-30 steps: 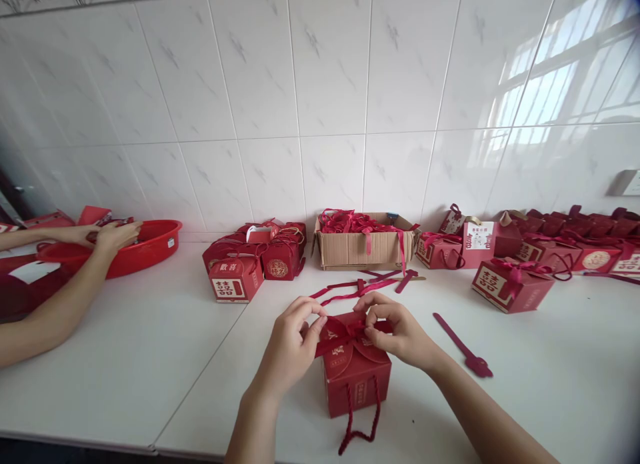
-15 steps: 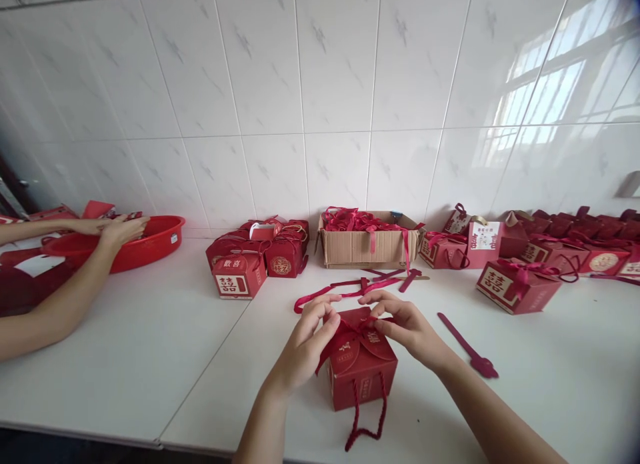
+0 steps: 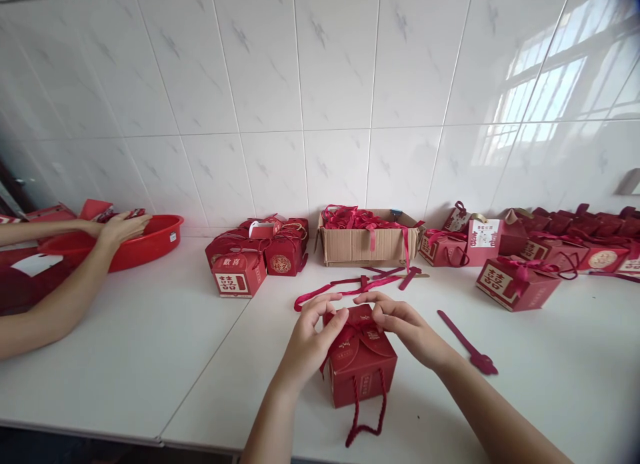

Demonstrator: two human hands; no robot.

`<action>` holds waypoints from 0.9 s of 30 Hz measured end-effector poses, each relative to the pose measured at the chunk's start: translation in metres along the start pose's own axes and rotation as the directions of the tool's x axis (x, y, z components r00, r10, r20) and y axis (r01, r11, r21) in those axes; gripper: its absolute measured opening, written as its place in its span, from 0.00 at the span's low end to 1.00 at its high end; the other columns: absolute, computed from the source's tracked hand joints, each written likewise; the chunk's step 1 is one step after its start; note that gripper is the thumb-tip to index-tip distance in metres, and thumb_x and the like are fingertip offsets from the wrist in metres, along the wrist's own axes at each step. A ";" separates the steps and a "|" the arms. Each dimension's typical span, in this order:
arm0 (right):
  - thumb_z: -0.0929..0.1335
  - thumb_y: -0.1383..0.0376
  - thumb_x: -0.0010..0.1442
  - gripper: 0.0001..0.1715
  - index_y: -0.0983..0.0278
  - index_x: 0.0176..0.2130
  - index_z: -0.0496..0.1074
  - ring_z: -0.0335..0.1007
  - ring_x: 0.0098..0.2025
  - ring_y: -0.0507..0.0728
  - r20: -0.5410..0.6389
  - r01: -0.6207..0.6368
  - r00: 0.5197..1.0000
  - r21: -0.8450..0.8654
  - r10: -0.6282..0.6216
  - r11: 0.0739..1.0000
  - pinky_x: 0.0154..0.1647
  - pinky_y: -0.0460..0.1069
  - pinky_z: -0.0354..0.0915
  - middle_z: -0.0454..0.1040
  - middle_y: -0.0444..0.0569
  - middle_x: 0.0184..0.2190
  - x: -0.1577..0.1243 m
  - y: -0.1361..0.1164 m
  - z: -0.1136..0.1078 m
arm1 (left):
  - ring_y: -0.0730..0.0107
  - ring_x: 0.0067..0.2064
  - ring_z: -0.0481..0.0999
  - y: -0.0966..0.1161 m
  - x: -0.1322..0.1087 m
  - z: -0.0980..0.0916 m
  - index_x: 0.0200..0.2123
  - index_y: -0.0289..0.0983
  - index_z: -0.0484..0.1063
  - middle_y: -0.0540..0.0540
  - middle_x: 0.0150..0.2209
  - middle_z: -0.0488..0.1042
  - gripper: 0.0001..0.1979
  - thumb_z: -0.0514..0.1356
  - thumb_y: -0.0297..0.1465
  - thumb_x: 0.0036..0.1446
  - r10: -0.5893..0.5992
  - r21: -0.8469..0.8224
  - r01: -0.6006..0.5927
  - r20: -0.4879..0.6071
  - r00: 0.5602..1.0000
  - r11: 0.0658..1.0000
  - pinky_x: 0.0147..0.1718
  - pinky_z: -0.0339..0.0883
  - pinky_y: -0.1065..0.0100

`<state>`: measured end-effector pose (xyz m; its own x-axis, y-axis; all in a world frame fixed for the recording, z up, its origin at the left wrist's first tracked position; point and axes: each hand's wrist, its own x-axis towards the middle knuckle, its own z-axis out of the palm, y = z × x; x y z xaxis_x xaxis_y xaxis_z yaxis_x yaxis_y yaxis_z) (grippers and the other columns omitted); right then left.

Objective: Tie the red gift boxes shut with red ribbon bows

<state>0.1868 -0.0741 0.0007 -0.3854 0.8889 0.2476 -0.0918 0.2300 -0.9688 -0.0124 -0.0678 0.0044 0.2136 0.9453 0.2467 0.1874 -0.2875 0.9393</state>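
Note:
A red gift box (image 3: 363, 377) with gold lettering stands on the white table in front of me. Its rope handle (image 3: 367, 429) hangs down the near side onto the tabletop. Across the top runs a red ribbon (image 3: 356, 327) tied in a bow. From the left, my left hand (image 3: 309, 341) is closed on one side of the bow, thumb over the lid. My right hand (image 3: 411, 327) pinches the other side, its fingers curled at the box's right top edge. The fingers partly cover the bow's loops.
Behind the box lie loose ribbons (image 3: 360, 287) and a cardboard box (image 3: 367, 249) heaped with ribbon. A flat dark-red strap (image 3: 467, 344) lies at right. Finished-looking boxes (image 3: 240, 274) stand left, others (image 3: 520, 287) right. A co-worker's hands (image 3: 120, 229) reach over a red basin (image 3: 160, 247).
My left thumb has shifted right, toward the bow's centre, and the left ribbon loop shows less. My right hand has moved only slightly. The gift box stays in place.

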 end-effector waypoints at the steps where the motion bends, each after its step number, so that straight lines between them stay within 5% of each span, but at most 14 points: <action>1: 0.65 0.58 0.60 0.16 0.64 0.24 0.67 0.63 0.44 0.56 -0.013 0.002 1.000 -0.016 -0.003 1.000 0.45 0.52 0.59 0.63 0.49 0.52 0.001 0.001 0.001 | 0.57 0.58 0.63 -0.001 0.001 0.003 0.25 0.39 0.62 0.44 0.53 0.69 0.15 0.59 0.43 0.55 0.017 0.020 -0.016 -0.032 0.999 1.000 0.56 0.53 0.57; 6: 0.67 0.55 0.59 0.21 0.65 0.22 0.64 0.63 0.46 0.58 -0.078 -0.009 0.997 -0.035 0.006 0.999 0.45 0.52 0.59 0.63 0.50 0.51 0.004 0.004 0.001 | 0.60 0.48 0.71 -0.005 0.003 0.011 0.23 0.39 0.58 0.44 0.48 0.71 0.18 0.62 0.42 0.52 0.039 0.052 -0.034 -0.100 0.994 0.998 0.48 0.61 0.61; 12: 0.67 0.55 0.57 0.22 0.65 0.19 0.62 0.64 0.44 0.59 -0.079 0.010 0.997 -0.113 -0.019 0.994 0.43 0.52 0.60 0.62 0.52 0.51 0.003 0.002 -0.004 | 0.65 0.42 0.72 -0.005 0.003 0.008 0.19 0.38 0.54 0.46 0.41 0.73 0.20 0.62 0.38 0.51 0.041 0.007 -0.041 -0.047 0.998 0.999 0.40 0.63 0.66; 19: 0.67 0.58 0.57 0.19 0.65 0.20 0.64 0.63 0.49 0.62 -0.081 0.049 0.994 -0.269 -0.073 0.962 0.47 0.55 0.58 0.64 0.52 0.51 0.003 0.005 -0.008 | 0.63 0.42 0.72 -0.006 0.004 0.006 0.18 0.37 0.59 0.45 0.36 0.74 0.18 0.64 0.37 0.49 -0.012 -0.100 0.010 -0.021 1.000 0.995 0.40 0.65 0.66; 27: 0.68 0.59 0.56 0.19 0.64 0.19 0.66 0.60 0.53 0.65 -0.075 0.073 0.991 -0.362 -0.107 0.929 0.53 0.58 0.54 0.64 0.52 0.50 0.004 0.002 -0.011 | 0.61 0.42 0.73 -0.009 0.007 0.002 0.17 0.38 0.58 0.44 0.36 0.76 0.18 0.63 0.35 0.51 0.014 -0.030 -0.015 -0.024 1.000 0.999 0.41 0.64 0.63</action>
<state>0.1949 -0.0660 -0.0007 -0.3032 0.8865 0.3495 0.2192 0.4218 -0.8798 -0.0104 -0.0585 -0.0028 0.1931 0.9445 0.2659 0.1553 -0.2970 0.9422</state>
